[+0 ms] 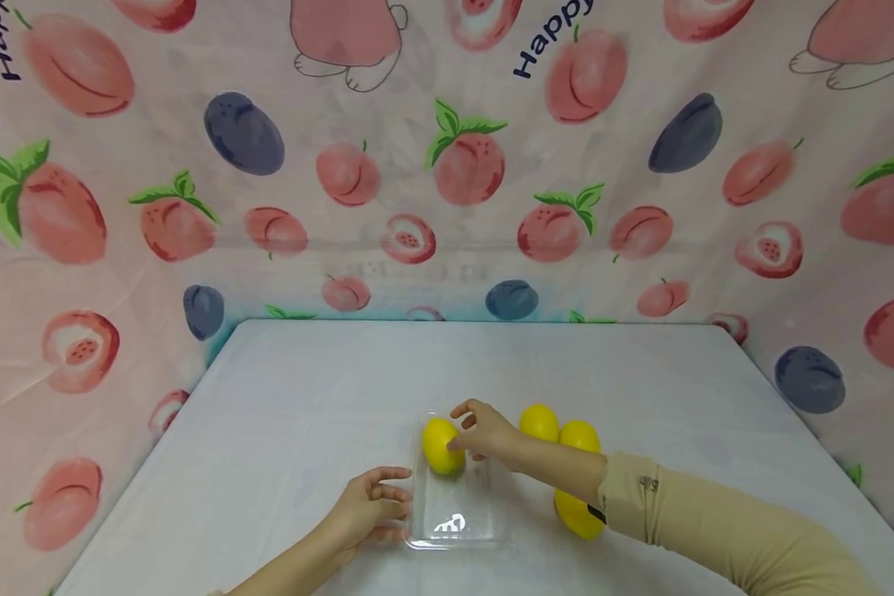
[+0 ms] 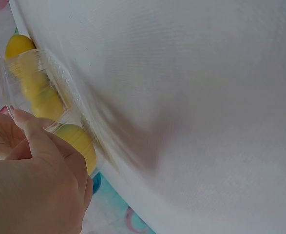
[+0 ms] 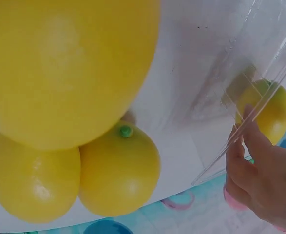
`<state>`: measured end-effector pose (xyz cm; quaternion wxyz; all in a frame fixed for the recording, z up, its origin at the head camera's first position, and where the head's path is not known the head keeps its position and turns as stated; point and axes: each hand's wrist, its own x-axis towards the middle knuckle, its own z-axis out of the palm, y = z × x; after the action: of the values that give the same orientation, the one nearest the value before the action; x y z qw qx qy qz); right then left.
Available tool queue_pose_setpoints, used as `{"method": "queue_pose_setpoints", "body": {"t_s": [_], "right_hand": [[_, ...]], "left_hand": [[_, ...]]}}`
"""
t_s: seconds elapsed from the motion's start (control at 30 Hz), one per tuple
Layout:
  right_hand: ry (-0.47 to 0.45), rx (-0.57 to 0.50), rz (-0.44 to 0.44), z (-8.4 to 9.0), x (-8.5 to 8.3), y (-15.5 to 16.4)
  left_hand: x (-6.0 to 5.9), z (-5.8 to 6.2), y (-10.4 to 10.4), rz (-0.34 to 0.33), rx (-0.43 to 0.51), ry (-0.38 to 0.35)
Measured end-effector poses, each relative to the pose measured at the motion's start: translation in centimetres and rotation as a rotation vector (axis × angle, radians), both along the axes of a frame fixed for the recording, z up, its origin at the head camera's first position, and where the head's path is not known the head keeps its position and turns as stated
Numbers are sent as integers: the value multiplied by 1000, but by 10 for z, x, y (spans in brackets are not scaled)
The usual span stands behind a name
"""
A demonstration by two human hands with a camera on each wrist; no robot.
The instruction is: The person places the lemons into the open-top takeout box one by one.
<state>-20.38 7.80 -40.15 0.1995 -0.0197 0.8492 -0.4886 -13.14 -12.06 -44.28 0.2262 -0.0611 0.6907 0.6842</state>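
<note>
- The clear tray (image 1: 458, 517) is placed near the table's (image 1: 305, 397) near edge, its long axis running near to far.
- The tray's left rim is touched by the left hand (image 1: 368, 507), fingers loosely extended.
- A lemon (image 1: 442, 445) at the tray's far end is gripped by the right hand (image 1: 487, 432).
- Three lemons (image 1: 579, 435) are grouped just right of the tray.

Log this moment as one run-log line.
left hand: steadies clear tray edge | right hand: holds lemon in tray | three lemons on table
</note>
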Motion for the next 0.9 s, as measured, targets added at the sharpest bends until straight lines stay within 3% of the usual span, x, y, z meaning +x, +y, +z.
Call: {"method": "queue_pose_setpoints", "body": {"t_s": [0.33,0.67,0.9], "right_hand": [[7,-19,19,4,16,2],[-53,-108,-38,7,19,14],[-34,-99,10,12,24,27]], "left_hand": [[2,1,-2,-8,15,1],[-2,4,-3,-37,17,8],[0,0,-4,-29,32,2]]}}
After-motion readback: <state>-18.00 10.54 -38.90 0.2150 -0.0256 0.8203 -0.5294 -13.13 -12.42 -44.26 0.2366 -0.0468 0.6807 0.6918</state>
